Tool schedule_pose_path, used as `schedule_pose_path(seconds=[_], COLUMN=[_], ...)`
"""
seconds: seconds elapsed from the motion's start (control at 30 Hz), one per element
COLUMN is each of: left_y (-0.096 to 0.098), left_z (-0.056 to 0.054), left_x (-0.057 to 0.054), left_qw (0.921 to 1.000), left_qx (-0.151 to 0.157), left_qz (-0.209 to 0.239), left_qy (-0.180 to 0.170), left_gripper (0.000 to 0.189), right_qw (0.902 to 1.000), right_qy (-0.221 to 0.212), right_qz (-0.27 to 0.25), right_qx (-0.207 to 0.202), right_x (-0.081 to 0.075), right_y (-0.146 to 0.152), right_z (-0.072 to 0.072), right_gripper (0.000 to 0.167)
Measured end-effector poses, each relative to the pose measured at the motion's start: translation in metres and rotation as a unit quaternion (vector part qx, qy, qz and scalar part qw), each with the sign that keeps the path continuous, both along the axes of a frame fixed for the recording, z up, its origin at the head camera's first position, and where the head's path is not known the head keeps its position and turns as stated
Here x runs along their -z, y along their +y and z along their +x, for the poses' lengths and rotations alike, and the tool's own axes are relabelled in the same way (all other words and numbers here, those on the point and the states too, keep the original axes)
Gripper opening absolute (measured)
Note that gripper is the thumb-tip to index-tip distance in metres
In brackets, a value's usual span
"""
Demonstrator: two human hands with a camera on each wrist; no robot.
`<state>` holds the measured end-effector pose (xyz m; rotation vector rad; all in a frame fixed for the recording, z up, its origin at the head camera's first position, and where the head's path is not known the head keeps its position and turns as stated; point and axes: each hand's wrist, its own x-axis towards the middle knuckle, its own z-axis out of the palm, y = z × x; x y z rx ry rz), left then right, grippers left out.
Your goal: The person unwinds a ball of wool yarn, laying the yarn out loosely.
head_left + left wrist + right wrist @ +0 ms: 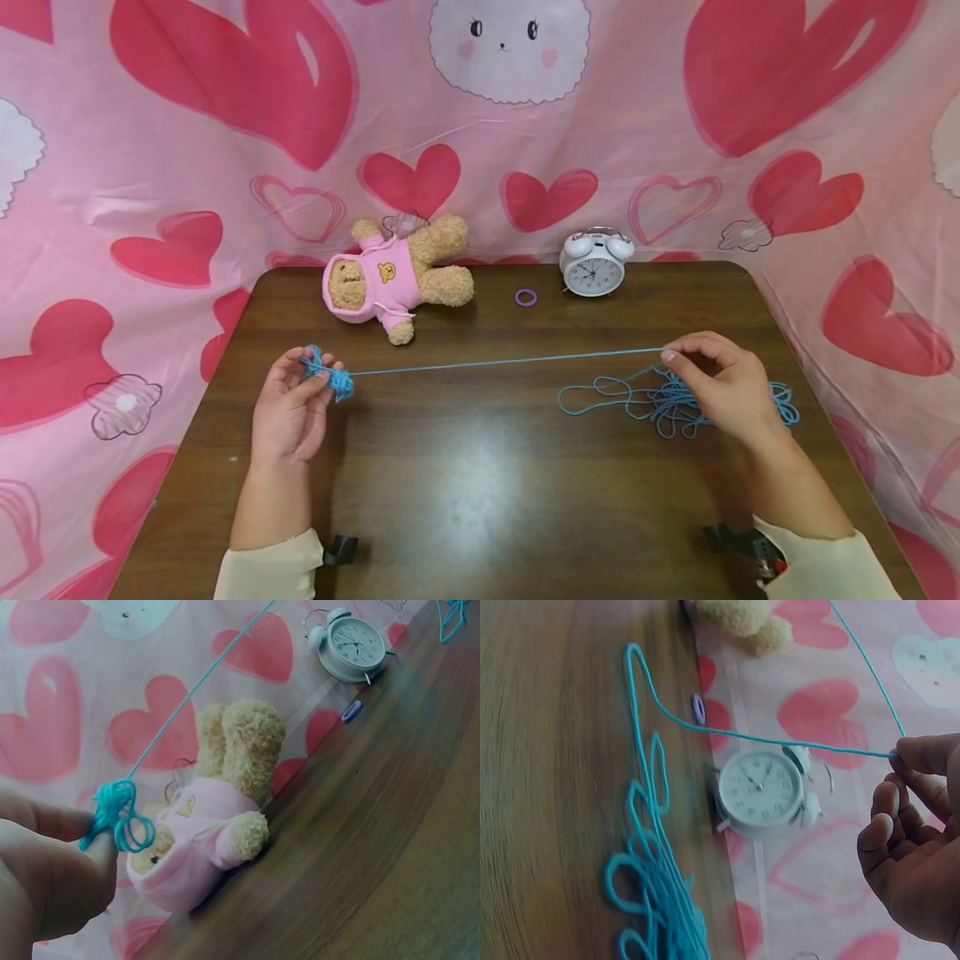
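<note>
Between thumb and fingers, my left hand (294, 408) pinches a small tangled bundle of blue yarn (341, 383), held above the left of the table. From the bundle a single strand (510, 362) runs nearly straight across to my right hand (723, 383). There the thumb and index finger pinch the strand, as the right wrist view also shows. Past those fingertips the yarn hangs down to a loose looped heap (675, 408) on the table, partly hidden under the right hand in the head view. In the left wrist view the bundle (114, 806) has small loops sticking out.
A teddy bear (393, 279) in a pink hoodie lies at the back left of the brown table (465, 517). Behind the strand are a purple ring (526, 297) and a white alarm clock (594, 265). A pink heart-patterned cloth (480, 133) hangs around the table.
</note>
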<state>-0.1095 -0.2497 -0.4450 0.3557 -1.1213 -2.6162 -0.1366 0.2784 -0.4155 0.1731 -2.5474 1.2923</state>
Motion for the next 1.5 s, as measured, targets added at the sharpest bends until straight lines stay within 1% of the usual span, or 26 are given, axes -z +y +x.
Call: schedule_pose_path(seconds=[0.13, 0.2, 0.3, 0.47, 0.6, 0.7, 0.8, 0.9, 1.0, 1.1, 1.2, 1.27, 1.37, 1.47, 1.5], left_y=[-0.003, -0.004, -0.006, -0.009, -0.013, -0.017, -0.020, -0.024, -0.029, -0.032, -0.035, -0.037, -0.041, -0.044, -0.045], left_z=[0.003, 0.003, 0.004, 0.004, 0.004, 0.005, 0.005, 0.007, 0.008, 0.009, 0.010, 0.010, 0.012, 0.013, 0.014], left_x=[0.000, 0.000, 0.001, 0.003, 0.004, 0.005, 0.006, 0.006, 0.006, 0.004, 0.003, 0.002, 0.002, 0.001, 0.001], left_qw=[0.9996, 0.9992, 0.9987, 0.9983, 0.9981, 0.9986, 0.9993, 0.9996, 0.9995, 0.9993, 0.9988, 0.9984, 0.9977, 0.9966, 0.9959], left_qx=[0.013, 0.018, 0.027, 0.021, 0.009, 0.005, -0.003, -0.009, -0.015, -0.023, -0.033, -0.037, -0.045, -0.051, -0.054], left_qz=[-0.020, -0.031, -0.037, -0.050, -0.058, -0.050, -0.036, -0.023, -0.010, 0.006, 0.022, 0.030, 0.036, 0.049, 0.055], left_qy=[-0.012, -0.020, -0.022, -0.021, -0.021, -0.012, -0.002, 0.010, 0.025, 0.031, 0.029, 0.030, 0.034, 0.042, 0.045], left_gripper=[0.041, 0.041, 0.038, 0.036, 0.035, 0.034, 0.034, 0.033, 0.033, 0.033, 0.032, 0.032, 0.032, 0.032, 0.032], right_qw=[0.9996, 0.9993, 0.9990, 0.9983, 0.9973, 0.9961, 0.9941, 0.9908, 0.9851, 0.9797, 0.9777, 0.9742, 0.9688, 0.9656, 0.9659], right_qy=[-0.004, -0.005, -0.006, -0.011, -0.015, -0.023, -0.022, -0.020, -0.034, -0.043, -0.042, -0.039, -0.040, -0.044, -0.048], right_qz=[0.000, -0.002, -0.007, -0.001, -0.002, -0.016, -0.037, -0.058, -0.089, -0.102, -0.108, -0.135, -0.162, -0.165, -0.158], right_qx=[0.028, 0.036, 0.044, 0.057, 0.072, 0.083, 0.100, 0.120, 0.143, 0.167, 0.175, 0.176, 0.183, 0.196, 0.199], right_x=[-0.003, -0.003, -0.003, 0.000, 0.003, 0.005, 0.006, 0.008, 0.010, 0.009, 0.009, 0.010, 0.011, 0.014, 0.015], right_y=[0.014, 0.021, 0.031, 0.049, 0.065, 0.078, 0.091, 0.104, 0.116, 0.130, 0.142, 0.149, 0.158, 0.165, 0.167], right_z=[0.003, 0.005, 0.006, 0.010, 0.016, 0.019, 0.021, 0.023, 0.025, 0.028, 0.029, 0.030, 0.029, 0.029, 0.029], right_gripper=[0.008, 0.010, 0.012, 0.015, 0.012, 0.008, 0.009, 0.015, 0.024, 0.032, 0.037, 0.036, 0.037, 0.039, 0.040])
